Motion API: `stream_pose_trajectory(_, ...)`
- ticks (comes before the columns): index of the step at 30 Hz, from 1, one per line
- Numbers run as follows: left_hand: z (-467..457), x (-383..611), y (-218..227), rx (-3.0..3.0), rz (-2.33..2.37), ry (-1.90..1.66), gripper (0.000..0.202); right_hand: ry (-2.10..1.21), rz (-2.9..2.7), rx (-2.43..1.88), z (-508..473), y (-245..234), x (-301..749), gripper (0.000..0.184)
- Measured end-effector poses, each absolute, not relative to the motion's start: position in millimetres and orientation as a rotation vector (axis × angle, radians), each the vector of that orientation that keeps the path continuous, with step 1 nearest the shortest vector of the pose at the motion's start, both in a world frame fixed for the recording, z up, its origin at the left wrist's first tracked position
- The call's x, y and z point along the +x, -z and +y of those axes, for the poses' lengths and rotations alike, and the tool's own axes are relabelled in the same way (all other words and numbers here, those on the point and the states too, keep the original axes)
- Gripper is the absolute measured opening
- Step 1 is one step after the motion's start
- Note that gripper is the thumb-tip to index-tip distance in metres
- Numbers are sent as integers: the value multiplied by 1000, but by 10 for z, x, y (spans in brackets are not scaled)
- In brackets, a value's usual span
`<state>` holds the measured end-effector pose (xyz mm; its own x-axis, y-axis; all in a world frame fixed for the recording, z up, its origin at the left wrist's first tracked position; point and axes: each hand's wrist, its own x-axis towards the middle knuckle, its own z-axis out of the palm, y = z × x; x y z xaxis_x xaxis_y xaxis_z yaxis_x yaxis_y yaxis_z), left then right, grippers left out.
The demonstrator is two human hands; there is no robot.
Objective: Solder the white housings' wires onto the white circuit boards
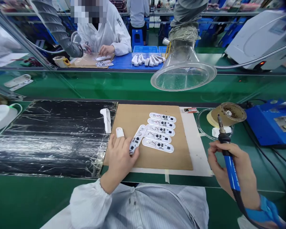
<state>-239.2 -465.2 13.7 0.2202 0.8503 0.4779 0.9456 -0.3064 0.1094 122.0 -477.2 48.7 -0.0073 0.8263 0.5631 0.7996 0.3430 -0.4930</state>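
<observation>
My left hand (121,156) is closed on the lower end of a white oblong circuit board (138,136), which lies tilted over a brown cardboard sheet (131,116). Beyond its fingertips lies a small white piece (119,132), partly hidden. To the right, several similar boards (160,130) form a slanting column on the cardboard. In my right hand (238,168) is a blue-handled soldering iron (231,171), its tip pointing up, near a round tan container (228,114). A white curved plastic housing (106,121) rests at the edge of the black mat.
A clear fume hood (183,76) hangs over the bench. Black mat (50,140) covers the left side; a blue soldering station (271,124) and coiled wire (200,125) sit right. Across a green divider (105,84), a co-worker (107,35) handles white parts.
</observation>
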Motion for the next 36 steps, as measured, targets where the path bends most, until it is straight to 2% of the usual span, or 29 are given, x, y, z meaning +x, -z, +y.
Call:
stream_pose_trajectory(4,-4746,-2219,-182,-2328,-1783,540,27,0,-1862,-1327,-4725,-527,993,33)
stream_pose_trajectory(9,-4758,-2132,-225,-2337,-1865,495,33,-253,-1903,-1263,-4672,-501,599,27)
stream_pose_trajectory(13,-4771,-2084,-273,-2370,-1926,450,40,-374,-1887,-1204,-4595,-406,328,30)
stream_pose_trajectory(25,-4632,-2068,-256,-2456,-1838,363,52,-247,-1803,-1231,-4573,-326,498,31)
stream_pose_trajectory(31,-4679,-2154,-268,-2345,-1841,641,45,-292,-1545,-1265,-4682,-373,789,35)
stream_pose_trajectory(36,-4773,-1786,-468,-2470,-1730,792,42,-245,-1413,-1238,-4714,-500,960,36)
